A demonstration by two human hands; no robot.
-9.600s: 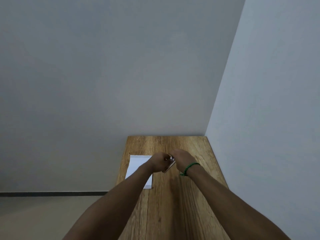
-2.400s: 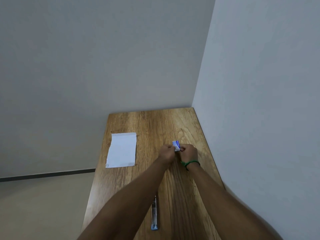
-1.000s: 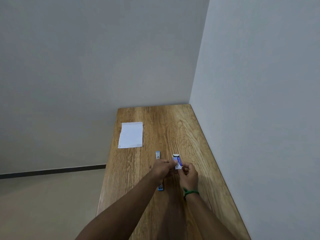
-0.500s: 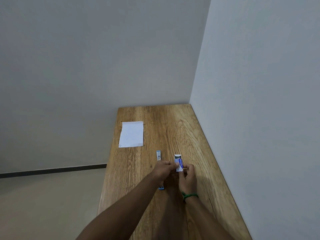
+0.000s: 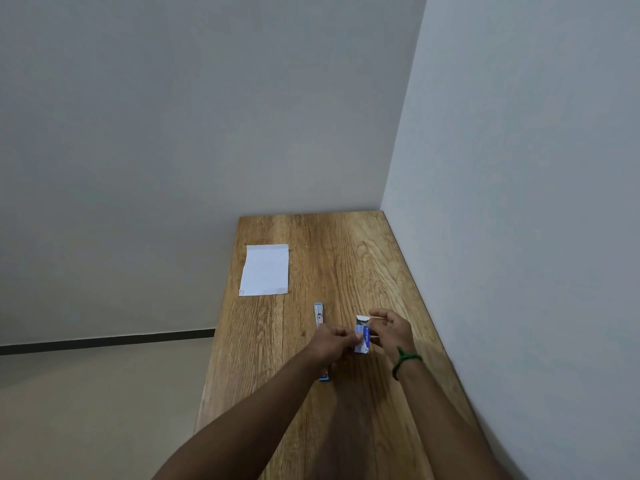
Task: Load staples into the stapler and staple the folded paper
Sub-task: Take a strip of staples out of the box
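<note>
- Left hand (image 5: 332, 341): fingers are pinching the left edge of the small blue-and-white cardboard staple box (image 5: 362, 336), holding it just right of the slim silver-and-blue metal stapler (image 5: 319, 313).
- Right hand (image 5: 391, 329), wearing a green cord wristband (image 5: 406, 360): half a second ago it was gripping the box from below. Now it is sitting at the box's right side, fingers curling onto that edge and thumb reaching the raised white flap.
- Judgement: the box is being opened. No staples are showing yet, so loading is still waiting.
- Stapler: lying opened flat on the wood-grain tabletop (image 5: 346, 258), its near half passing under the left hand.
- White folded paper (image 5: 265, 270): lying beyond the stapler, to its left, with no hand touching it.
- Writing: pale lettering is showing on the box's blue panel, too small to read. No brand is showing on the stapler.
</note>
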